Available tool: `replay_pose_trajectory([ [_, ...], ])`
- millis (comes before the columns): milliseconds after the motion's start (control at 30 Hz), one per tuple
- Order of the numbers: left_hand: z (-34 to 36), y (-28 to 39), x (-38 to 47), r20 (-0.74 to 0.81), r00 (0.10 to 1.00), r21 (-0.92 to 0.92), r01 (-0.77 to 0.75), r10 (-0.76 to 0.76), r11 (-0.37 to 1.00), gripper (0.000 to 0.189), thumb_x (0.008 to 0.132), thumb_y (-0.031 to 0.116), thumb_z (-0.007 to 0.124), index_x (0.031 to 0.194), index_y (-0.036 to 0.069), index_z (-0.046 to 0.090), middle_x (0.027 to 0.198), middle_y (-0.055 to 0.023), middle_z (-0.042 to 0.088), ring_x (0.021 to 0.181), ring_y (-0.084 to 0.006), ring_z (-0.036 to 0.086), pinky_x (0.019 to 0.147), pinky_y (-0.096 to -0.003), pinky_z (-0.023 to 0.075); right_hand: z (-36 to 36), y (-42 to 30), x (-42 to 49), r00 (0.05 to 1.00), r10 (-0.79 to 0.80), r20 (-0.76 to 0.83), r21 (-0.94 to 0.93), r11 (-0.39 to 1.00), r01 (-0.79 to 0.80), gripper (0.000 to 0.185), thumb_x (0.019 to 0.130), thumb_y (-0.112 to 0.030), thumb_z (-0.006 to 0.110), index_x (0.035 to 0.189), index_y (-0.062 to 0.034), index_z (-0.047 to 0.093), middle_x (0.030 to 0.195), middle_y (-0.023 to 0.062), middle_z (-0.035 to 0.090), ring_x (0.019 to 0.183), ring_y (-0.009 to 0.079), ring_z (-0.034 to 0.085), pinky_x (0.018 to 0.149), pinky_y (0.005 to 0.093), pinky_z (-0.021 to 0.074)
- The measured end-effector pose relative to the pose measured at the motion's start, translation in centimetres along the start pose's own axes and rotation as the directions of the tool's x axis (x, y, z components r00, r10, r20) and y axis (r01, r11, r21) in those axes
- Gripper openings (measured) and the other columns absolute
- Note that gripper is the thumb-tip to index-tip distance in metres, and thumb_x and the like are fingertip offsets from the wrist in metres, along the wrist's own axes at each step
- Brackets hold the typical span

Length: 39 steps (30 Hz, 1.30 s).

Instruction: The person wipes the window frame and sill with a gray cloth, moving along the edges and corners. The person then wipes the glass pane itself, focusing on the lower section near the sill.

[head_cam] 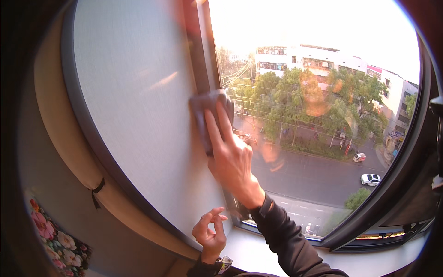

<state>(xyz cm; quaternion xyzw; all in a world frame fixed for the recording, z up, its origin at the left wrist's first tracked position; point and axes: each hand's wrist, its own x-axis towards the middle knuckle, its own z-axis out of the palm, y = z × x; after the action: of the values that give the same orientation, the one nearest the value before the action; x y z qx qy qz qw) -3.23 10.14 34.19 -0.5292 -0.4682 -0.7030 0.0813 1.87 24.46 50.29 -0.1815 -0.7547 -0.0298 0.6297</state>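
Note:
My right hand presses a folded dark cloth against the dark window frame, where it meets the pale side panel. Two of its fingers lie outstretched over the cloth; the hand and cloth are a little blurred. Lower down, my left hand is raised in front of the panel's bottom corner. Its fingers are loosely curled, with a gap to the thumb and nothing visible between them. The window pane is just right of my right hand.
A white windowsill runs below the pane. At the lower right is a partly seen window opening with dark hardware. A beige curtain with a dark tie and a floral item are on the left. Trees, buildings and a road lie outside.

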Motion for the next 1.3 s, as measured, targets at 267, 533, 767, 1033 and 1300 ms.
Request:
replay_pose_trajectory([
  [267,0.4,-0.6,0.0,-0.037,0.998,-0.04,-0.052,0.05,0.998,0.026,0.095,-0.013,0.059,0.119,-0.004,0.065,0.103,-0.0172,0.076,0.073,-0.0207,0.072,0.067,-0.0302,0.0585,0.0,0.1,-0.5,0.998,-0.055,0.007,-0.142,0.988,0.056,0.073,0.071,0.005,0.066,0.144,0.0013,0.057,0.159,0.0289,0.042,0.084,0.0368,0.073,0.062,0.038,0.0589],
  [533,-0.7,-0.8,-0.4,0.042,0.998,0.039,0.043,-0.045,0.998,0.02,0.095,-0.012,0.059,0.113,-0.007,0.068,0.103,-0.0154,0.076,0.073,-0.0183,0.07,0.068,-0.03,0.0594,2.1,0.1,3.8,0.994,-0.105,0.0,-0.335,0.937,0.099,0.065,0.076,0.0,0.067,0.14,0.0023,0.06,0.157,0.0343,0.039,0.074,0.0362,0.073,0.055,0.0365,0.0584],
  [767,-0.8,-1.0,-0.7,0.079,0.997,0.069,0.017,-0.022,0.997,0.023,0.094,-0.012,0.059,0.116,-0.006,0.065,0.104,-0.0162,0.076,0.073,-0.0189,0.071,0.068,-0.0289,0.0576,3.4,0.7,-10.5,0.983,0.044,0.178,-0.288,0.958,0.01,0.068,0.073,0.005,0.061,0.141,0.0028,0.059,0.159,0.036,0.034,0.105,0.0488,0.068,0.078,0.0466,0.0607],
  [1033,-0.6,-0.7,-0.8,0.088,0.995,0.06,0.031,-0.036,0.998,0.022,0.094,-0.012,0.058,0.115,-0.006,0.065,0.105,-0.0167,0.077,0.073,-0.0194,0.071,0.069,-0.0289,0.058,2.4,0.6,-7.6,0.995,-0.002,0.103,-0.187,0.982,0.022,0.077,0.067,0.005,0.064,0.144,0.0002,0.058,0.158,0.0347,0.038,0.091,0.0451,0.07,0.07,0.0424,0.0584],
  [1300,-1.3,-2.3,-2.1,0.011,0.996,0.07,0.088,-0.089,0.994,0.021,0.093,-0.012,0.061,0.112,-0.004,0.066,0.1,-0.0155,0.078,0.07,-0.02,0.074,0.064,-0.027,0.0558,3.7,1.2,-2.2,0.997,-0.07,-0.042,-0.206,0.977,0.06,0.076,0.067,0.003,0.066,0.143,-0.0033,0.061,0.161,0.028,0.039,0.076,0.0383,0.071,0.062,0.0389,0.0583],
])
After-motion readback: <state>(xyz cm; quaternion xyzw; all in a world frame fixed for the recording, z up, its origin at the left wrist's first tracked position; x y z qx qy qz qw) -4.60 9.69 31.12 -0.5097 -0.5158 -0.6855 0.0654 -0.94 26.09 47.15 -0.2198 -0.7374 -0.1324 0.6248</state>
